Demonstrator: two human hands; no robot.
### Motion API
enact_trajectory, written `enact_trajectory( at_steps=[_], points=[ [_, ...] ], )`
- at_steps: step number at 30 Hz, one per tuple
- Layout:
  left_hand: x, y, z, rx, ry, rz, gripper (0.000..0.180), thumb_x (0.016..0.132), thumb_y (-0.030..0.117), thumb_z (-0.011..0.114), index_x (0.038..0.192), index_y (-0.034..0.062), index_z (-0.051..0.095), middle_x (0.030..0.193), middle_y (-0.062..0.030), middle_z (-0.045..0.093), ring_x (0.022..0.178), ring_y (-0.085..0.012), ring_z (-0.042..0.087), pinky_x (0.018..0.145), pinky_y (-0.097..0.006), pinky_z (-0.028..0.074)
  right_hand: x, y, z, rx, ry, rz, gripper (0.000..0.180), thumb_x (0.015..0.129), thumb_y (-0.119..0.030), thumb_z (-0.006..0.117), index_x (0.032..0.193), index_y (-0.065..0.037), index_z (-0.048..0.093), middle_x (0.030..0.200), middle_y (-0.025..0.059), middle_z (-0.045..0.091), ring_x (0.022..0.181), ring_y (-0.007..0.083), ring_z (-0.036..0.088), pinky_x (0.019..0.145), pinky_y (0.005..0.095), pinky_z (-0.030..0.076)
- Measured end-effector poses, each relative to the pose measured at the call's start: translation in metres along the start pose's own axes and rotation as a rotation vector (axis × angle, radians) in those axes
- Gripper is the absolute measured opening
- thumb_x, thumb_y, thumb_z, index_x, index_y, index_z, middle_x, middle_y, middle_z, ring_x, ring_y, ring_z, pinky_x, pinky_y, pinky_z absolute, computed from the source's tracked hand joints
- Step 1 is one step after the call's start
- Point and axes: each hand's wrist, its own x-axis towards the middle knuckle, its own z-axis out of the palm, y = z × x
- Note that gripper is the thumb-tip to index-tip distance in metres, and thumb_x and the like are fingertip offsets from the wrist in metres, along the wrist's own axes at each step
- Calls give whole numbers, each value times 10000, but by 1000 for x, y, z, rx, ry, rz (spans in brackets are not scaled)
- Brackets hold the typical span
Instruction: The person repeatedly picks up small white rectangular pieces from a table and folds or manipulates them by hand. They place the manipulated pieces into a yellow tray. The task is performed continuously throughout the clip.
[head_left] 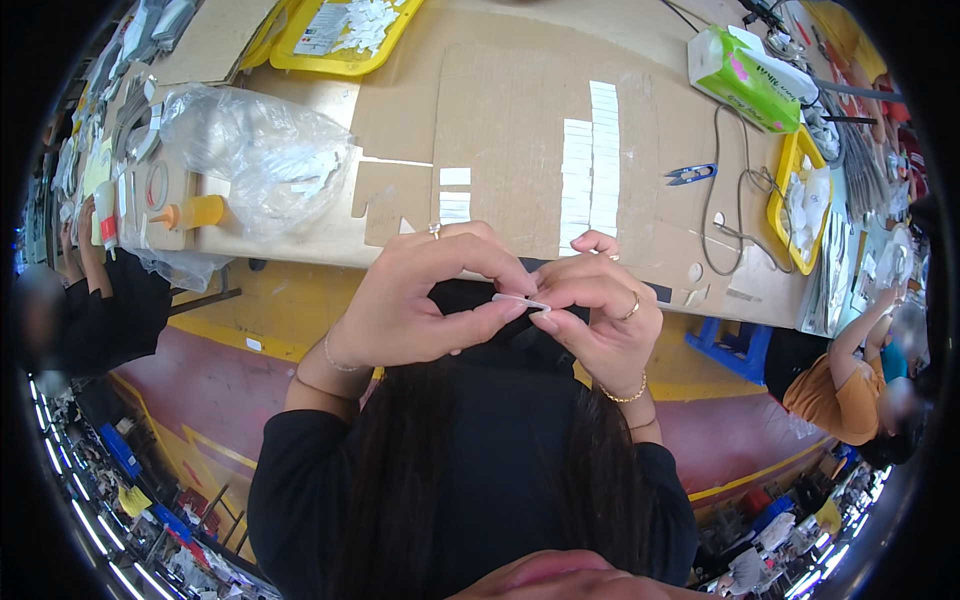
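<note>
Between my two hands, just off the table's near edge, is a small white strip (518,299). My left hand (430,300) pinches its left part between thumb and forefinger. With thumb and forefinger, my right hand (597,305) holds the strip's right end. Fingers cover part of the strip, so whether it is folded or layered I cannot tell. Beyond my hands, similar white pieces (604,150) lie in two long columns on a cardboard sheet (510,110). A shorter stack of white pieces (455,207) lies to their left.
A clear plastic bag (255,150) and an orange bottle (195,212) lie at left. Far left stands a yellow tray (350,68) of white pieces. At right are a green tissue box (735,85), blue thread snips (691,175), a cable and another yellow tray (792,150). People sit on both sides.
</note>
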Motion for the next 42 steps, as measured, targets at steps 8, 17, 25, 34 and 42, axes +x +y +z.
enact_trajectory(
  at_steps=[8, 17, 25, 34, 42],
  points=[
    [-1, 2, 2, -11, -2, 78, 208, 763, -23, 727, 950, 39, 659, 886, -77, 695, 794, -201, 664, 695, -291, 518, -1, -7, -1, -22, 1, -25, 193, 702, -106, 828, 834, -134, 689, 831, -1, 703, 788, 108, 658, 912, 351, 355],
    [-1, 3, 5, -39, 3, 66, 231, 740, -72, 721, 938, 20, 645, 850, -95, 674, 773, -210, 642, 693, -308, 496, -2, -7, -3, -25, -1, -27, 197, 701, -98, 829, 829, -141, 686, 832, -5, 704, 792, 101, 658, 919, 349, 351],
    [-2, 4, 8, -30, 14, 73, 243, 733, -96, 709, 930, 18, 625, 811, -106, 662, 753, -216, 629, 700, -321, 475, -3, -6, -3, 13, 1, -18, 195, 702, -93, 829, 822, -144, 683, 822, -6, 702, 791, 102, 662, 924, 353, 343],
    [-1, -2, 9, -330, 90, -227, 213, 835, -21, 666, 1017, 30, 567, 902, -6, 564, 872, -87, 536, 822, -261, 418, -3, 8, -5, 93, 24, 209, 403, 574, -219, 890, 909, -82, 712, 845, 14, 714, 833, 167, 648, 877, 337, 441],
    [4, -10, 5, -341, 104, -356, 216, 861, 38, 678, 1060, 0, 603, 908, -20, 602, 872, -88, 560, 796, -241, 453, -7, 17, -3, 128, -46, 267, 260, 664, -123, 847, 881, -68, 716, 854, 32, 701, 800, 166, 605, 779, 288, 460]
  ],
)
